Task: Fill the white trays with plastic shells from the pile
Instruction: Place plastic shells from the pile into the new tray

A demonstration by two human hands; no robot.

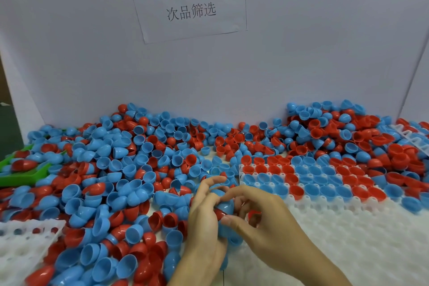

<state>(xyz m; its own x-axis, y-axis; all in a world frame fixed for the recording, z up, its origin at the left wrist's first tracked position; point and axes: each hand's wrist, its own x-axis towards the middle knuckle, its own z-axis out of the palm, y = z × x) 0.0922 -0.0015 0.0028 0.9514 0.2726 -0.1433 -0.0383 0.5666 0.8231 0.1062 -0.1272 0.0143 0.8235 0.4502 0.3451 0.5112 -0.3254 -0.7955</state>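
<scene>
At far left I see a green tray (14,179) half buried under the pile (111,169), and a white tray corner (21,246) cut off. My left hand (204,220) and right hand (262,213) both grip nested blue shells (224,206), mostly hidden. The main white tray (348,251), partly filled, runs off right.

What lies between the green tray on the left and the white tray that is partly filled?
In the head view, the loose pile of shells covers the stretch between the green tray and the white tray.
</scene>
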